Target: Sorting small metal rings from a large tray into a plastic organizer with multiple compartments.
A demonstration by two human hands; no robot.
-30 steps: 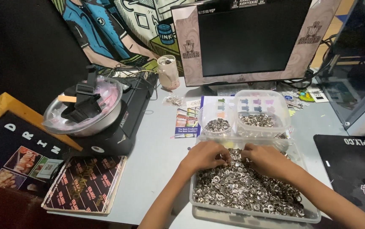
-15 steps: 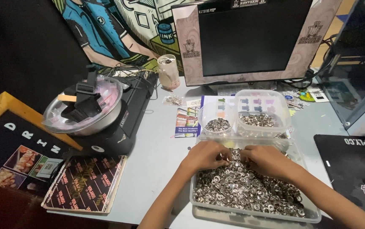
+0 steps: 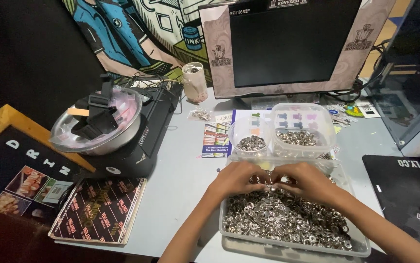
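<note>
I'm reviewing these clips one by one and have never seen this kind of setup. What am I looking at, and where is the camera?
There is no machine: a person works with two bare hands, filmed by one camera worn on their head, looking down. The left hand and right hand meet over a clear tray full of small metal rings, fingertips pinching something tiny between them; what exactly is too small to tell. Behind the tray stand two small tubs holding more metal pieces. On the grey table also lie a metal bowl on a black device, a stack of dark leaflets and a monitor.
</note>
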